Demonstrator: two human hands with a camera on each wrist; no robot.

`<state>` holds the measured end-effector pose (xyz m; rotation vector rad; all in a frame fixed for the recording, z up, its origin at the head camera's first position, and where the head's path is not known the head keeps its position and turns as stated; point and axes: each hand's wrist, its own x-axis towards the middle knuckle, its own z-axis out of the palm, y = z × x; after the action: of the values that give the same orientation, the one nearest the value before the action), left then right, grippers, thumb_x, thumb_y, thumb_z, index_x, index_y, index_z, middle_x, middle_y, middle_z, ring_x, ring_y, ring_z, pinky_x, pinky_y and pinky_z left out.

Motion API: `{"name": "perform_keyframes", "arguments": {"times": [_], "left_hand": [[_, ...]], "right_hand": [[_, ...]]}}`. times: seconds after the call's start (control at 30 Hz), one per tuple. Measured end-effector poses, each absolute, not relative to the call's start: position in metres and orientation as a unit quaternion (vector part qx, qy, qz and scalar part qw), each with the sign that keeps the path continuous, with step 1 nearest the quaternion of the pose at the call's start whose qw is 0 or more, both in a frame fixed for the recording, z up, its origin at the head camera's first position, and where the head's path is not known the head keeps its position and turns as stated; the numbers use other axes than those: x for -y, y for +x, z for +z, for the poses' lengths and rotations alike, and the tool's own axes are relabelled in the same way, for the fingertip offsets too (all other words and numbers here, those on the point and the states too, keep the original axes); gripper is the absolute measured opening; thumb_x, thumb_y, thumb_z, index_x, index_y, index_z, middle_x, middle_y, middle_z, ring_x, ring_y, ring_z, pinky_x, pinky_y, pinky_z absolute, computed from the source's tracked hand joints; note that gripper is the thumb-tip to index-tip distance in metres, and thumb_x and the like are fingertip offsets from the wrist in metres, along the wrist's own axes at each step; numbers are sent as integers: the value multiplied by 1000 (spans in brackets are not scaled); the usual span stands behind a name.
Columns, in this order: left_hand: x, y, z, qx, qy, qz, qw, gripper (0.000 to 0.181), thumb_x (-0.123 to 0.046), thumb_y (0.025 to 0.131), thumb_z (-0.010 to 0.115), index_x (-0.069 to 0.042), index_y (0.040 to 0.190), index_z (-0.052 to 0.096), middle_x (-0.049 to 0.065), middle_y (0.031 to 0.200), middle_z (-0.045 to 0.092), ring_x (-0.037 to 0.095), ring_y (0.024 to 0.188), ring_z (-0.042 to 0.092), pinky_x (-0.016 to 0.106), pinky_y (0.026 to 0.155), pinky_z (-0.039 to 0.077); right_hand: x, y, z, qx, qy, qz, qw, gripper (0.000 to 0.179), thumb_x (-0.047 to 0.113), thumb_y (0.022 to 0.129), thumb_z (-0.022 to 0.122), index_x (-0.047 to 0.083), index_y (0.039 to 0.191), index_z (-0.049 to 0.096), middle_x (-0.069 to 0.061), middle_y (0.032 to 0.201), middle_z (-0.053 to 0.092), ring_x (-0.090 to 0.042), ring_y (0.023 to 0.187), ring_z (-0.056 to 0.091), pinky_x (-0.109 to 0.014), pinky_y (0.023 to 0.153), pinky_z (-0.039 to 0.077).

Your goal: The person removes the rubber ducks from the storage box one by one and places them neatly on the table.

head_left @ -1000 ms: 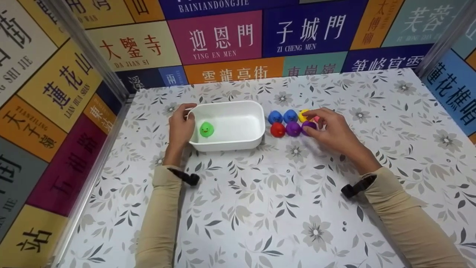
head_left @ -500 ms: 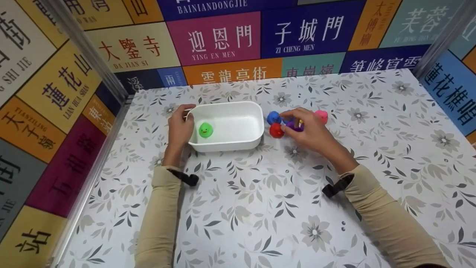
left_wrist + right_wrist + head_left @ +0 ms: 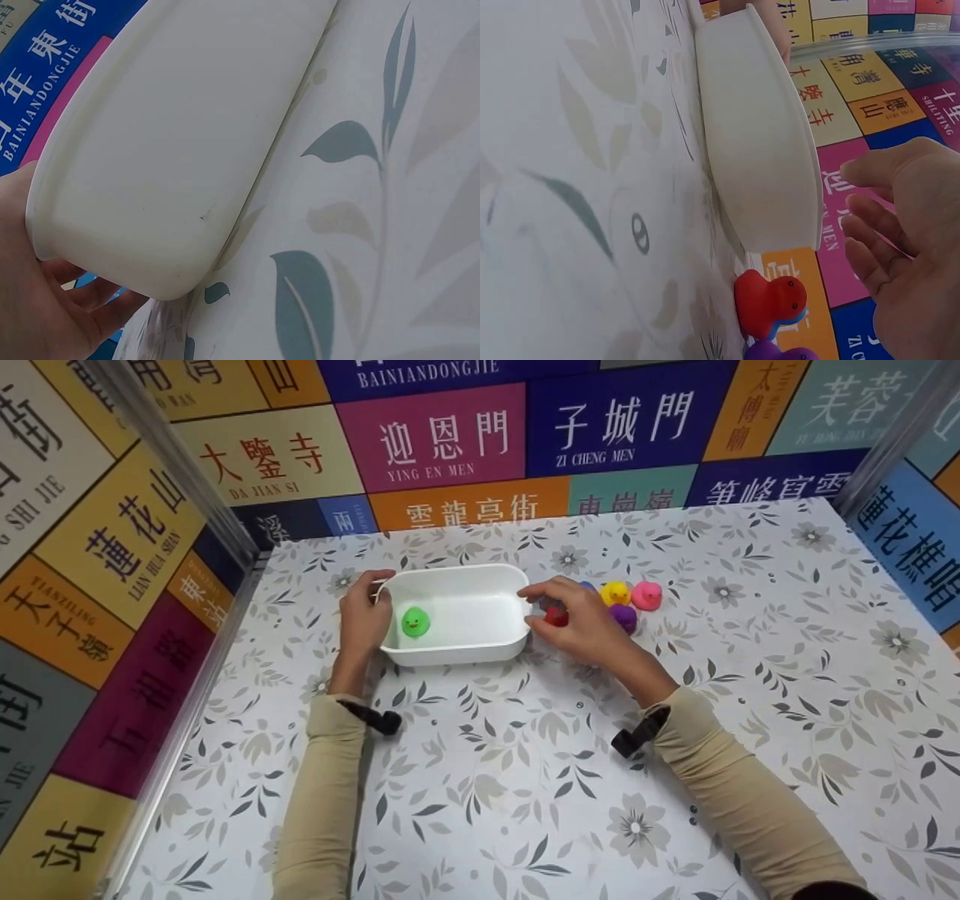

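A white plastic tub [image 3: 450, 655] stands on the table with one green rubber duck [image 3: 415, 622] inside, near its left end. My left hand [image 3: 366, 613] grips the tub's left end at the rim; in the left wrist view its fingers reach around the corner. Just off the tub's right end is my right hand [image 3: 585, 619], thumb and fingers apart with nothing between them, as the right wrist view shows. Below that hand sits a red rubber duck [image 3: 769, 304], with a purple duck [image 3: 780, 352] beside it. The blue ducks are mostly hidden behind the hand.
Right of my right hand sit a yellow duck [image 3: 615, 593], a pink duck [image 3: 646, 595] and a purple duck [image 3: 624, 619]. A floral cloth [image 3: 480, 780] covers the table. Panels with large lettering [image 3: 442, 442] rise behind it and along both sides.
My right hand has moved left, from over the yellow and purple ducks across the group to the tub's right end. The left hand, tub and green duck have stayed put.
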<state>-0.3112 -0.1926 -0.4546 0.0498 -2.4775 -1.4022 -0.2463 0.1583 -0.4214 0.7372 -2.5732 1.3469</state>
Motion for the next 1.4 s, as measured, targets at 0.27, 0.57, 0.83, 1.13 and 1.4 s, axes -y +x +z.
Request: {"name": "perform_keyframes", "arguments": {"times": [0.27,0.57,0.83,1.13,1.4], "left_hand": [[192,-309,-453,857,15,-493,148,36,-7,106,53,-12,136,72,13,130,78,25,115,74,42,98,56],[193,-311,-455,860,18,-489,145,36,-8,106,53,-13,136,72,14,129,78,25,115,74,43,98,57],[193,-311,-455,861,22,-489,140,36,-7,106,53,-13,137,71,13,132,77,24,116,73,41,98,56],[194,-312,-453,860,16,-490,142,36,-8,106,53,-12,137,71,12,132,77,25,113,73,41,96,55],[194,-311,-455,856,20,-500,132,36,-7,106,53,-13,137,70,12,134,75,24,121,71,43,101,56]], "right_hand": [[-135,-250,-424,841,279,458,70,36,13,97,78,8,133,75,-19,121,74,-36,107,68,-42,86,56],[-115,-251,-426,832,292,467,70,35,12,97,77,6,132,75,-21,121,74,-41,107,68,-53,91,58],[-97,-252,-428,827,303,470,58,35,15,99,77,6,133,74,-22,122,73,-33,107,68,-51,92,58],[-72,-256,-424,820,312,476,53,35,14,99,77,7,133,74,-19,122,73,-34,108,70,-52,92,60],[-49,-262,-423,821,313,475,49,34,11,97,77,6,131,74,-15,121,75,-30,106,70,-50,90,60]]}}
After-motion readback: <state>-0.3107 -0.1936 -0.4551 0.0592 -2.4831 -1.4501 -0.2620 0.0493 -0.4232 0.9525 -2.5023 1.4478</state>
